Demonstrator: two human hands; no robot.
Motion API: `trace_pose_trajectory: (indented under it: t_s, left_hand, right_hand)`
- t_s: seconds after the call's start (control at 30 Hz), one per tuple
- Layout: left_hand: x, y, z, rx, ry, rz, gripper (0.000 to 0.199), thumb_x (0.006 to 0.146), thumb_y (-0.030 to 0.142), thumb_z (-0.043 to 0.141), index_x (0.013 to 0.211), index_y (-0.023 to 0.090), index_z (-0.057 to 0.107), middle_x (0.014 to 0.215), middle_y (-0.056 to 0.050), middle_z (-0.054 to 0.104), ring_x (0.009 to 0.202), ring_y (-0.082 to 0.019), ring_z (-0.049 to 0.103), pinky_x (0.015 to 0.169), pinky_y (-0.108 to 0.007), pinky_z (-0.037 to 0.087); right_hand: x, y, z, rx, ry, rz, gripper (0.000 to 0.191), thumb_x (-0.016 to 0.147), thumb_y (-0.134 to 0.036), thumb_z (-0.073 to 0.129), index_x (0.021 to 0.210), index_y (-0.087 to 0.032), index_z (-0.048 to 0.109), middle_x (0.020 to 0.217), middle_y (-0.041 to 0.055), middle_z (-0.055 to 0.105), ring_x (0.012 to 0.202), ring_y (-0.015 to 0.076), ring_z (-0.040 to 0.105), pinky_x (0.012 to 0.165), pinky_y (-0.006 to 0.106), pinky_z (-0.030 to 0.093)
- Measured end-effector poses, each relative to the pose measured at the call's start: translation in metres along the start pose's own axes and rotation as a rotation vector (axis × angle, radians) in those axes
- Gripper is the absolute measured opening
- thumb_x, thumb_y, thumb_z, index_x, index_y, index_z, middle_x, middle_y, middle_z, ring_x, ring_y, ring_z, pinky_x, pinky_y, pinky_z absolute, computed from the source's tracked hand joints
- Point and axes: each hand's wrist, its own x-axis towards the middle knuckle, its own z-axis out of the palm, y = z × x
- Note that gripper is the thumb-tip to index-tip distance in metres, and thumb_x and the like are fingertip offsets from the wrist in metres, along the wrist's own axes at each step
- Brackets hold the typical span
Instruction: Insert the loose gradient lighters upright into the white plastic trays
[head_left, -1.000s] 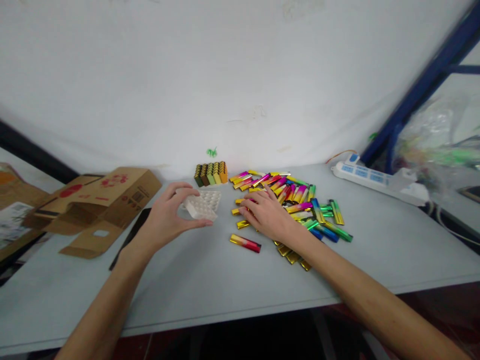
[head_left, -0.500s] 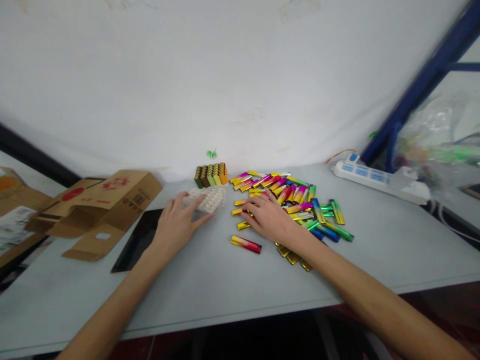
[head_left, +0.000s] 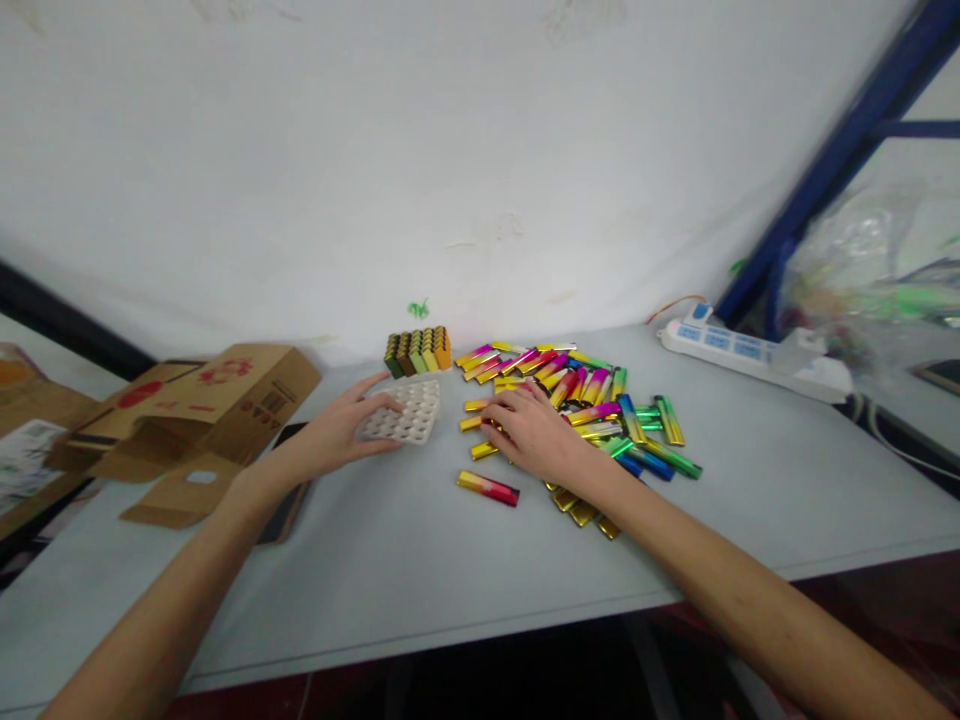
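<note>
White and studded with rows of round cells, the tray (head_left: 418, 412) sits in the grasp of the left hand (head_left: 358, 425), fingers and thumb spread along its edges. Loosely curled, the right hand (head_left: 525, 432) rests over the pile of shiny lighters (head_left: 600, 412) (whether it grips one cannot be determined). One red-and-yellow lighter (head_left: 488, 488) lies apart, nearer the wearer than the right hand's fingertips. Beyond the left hand, an upright block of lighters (head_left: 418, 352) stands near the wall.

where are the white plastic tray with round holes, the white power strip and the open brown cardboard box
white plastic tray with round holes (head_left: 420, 411): head view, its right side
white power strip (head_left: 811, 376): head view, its long casing
open brown cardboard box (head_left: 259, 400): head view, its printed side
</note>
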Motion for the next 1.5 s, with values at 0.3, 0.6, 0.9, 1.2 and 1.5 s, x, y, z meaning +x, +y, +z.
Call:
trace_pose_trajectory:
  t_s: [0.3,0.6,0.9,1.2,1.5]
  left_hand:
    - [0.003,0.014,-0.013,-0.109,-0.040,-0.004,0.071,0.074,0.085,0.080,0.113,0.027,0.077,0.137,-0.013,0.079,0.124,-0.039,0.075,0.113,-0.056,0.059]
    - [0.005,0.008,-0.027,-0.113,-0.047,-0.004,0.072,0.069,0.084,0.084,0.115,0.028,0.078,0.139,-0.012,0.079,0.127,-0.040,0.075,0.115,-0.056,0.058]
    - [0.010,0.014,-0.035,-0.137,-0.304,-0.012,0.065,0.077,0.064,0.086,0.129,0.026,0.074,0.154,-0.011,0.070,0.142,-0.037,0.064,0.128,-0.050,0.045]
    - [0.015,0.028,-0.016,-0.023,-0.252,-0.003,0.059,0.072,0.068,0.083,0.110,0.024,0.071,0.124,-0.009,0.077,0.116,-0.035,0.070,0.107,-0.045,0.055]
    - [0.043,0.056,0.011,0.063,-0.110,-0.047,0.060,0.086,0.069,0.072,0.118,0.019,0.069,0.125,-0.016,0.076,0.112,-0.038,0.071,0.103,-0.049,0.055]
  right_hand:
    - [0.001,0.000,-0.002,-0.004,-0.010,0.000,0.031,0.116,-0.032,0.052,0.123,-0.016,0.079,0.122,0.0141,0.077,0.119,0.0282,0.068,0.124,0.055,0.036]
    - [0.000,0.000,-0.003,0.000,-0.010,0.001,0.033,0.117,-0.033,0.051,0.125,-0.016,0.078,0.126,0.0146,0.076,0.120,0.0292,0.067,0.123,0.055,0.036]
    - [0.001,0.001,-0.003,0.009,-0.031,-0.003,0.034,0.117,-0.032,0.051,0.126,-0.014,0.079,0.126,0.0157,0.077,0.122,0.0312,0.068,0.124,0.056,0.035]
    - [0.001,0.007,-0.003,0.045,0.061,-0.034,0.031,0.116,-0.032,0.052,0.121,-0.017,0.079,0.125,0.0145,0.077,0.120,0.0296,0.067,0.120,0.053,0.041]
    - [-0.004,0.074,-0.037,-0.074,0.267,0.278,0.037,0.113,-0.031,0.048,0.126,-0.013,0.078,0.123,0.0214,0.076,0.113,0.0355,0.069,0.104,0.051,0.052]
